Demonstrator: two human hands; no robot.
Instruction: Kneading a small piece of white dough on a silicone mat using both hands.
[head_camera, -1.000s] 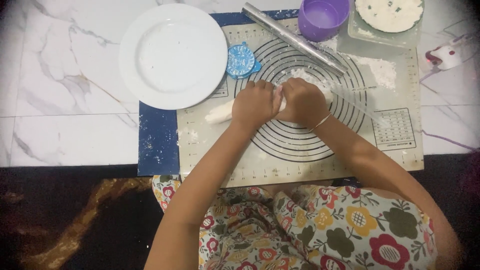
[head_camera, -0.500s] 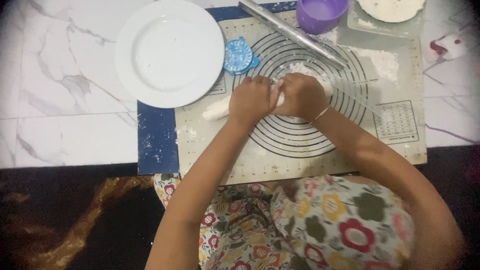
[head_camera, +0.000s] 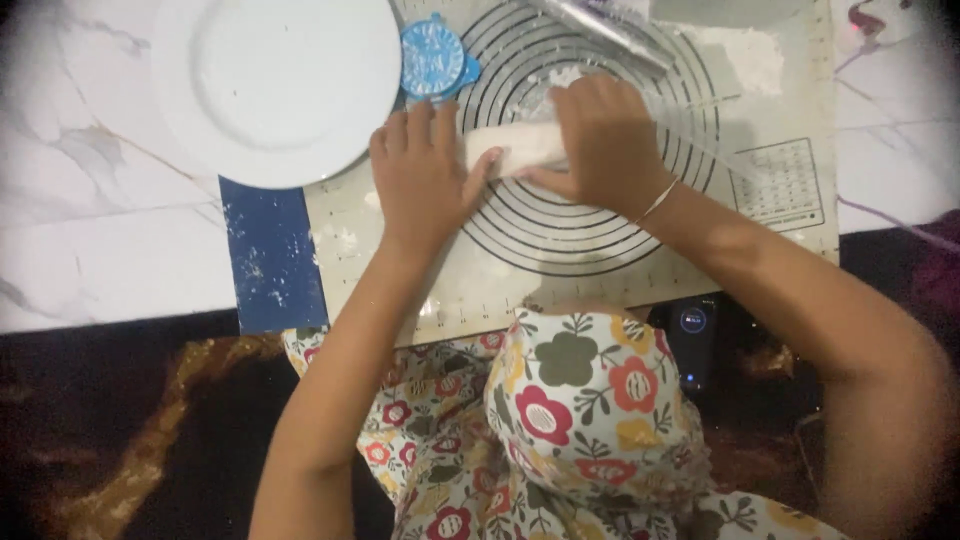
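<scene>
Head view. A roll of white dough (head_camera: 515, 148) lies on the ringed pastry mat (head_camera: 600, 250), its long axis running from 9 to 3 o'clock across the rings. The left hand (head_camera: 425, 180) covers its 9 o'clock end, palm down with fingers spread; the right hand (head_camera: 605, 140) curls over the 3 o'clock end. Both touch the dough, about equally near. A white plate (head_camera: 275, 85) sits near at 10 o'clock, a blue round cutter (head_camera: 432, 55) just beside it at 12, and a rolling pin (head_camera: 600, 30) at 1. Open mat remains toward 6 o'clock, before the desk (head_camera: 100, 250) edge.
</scene>
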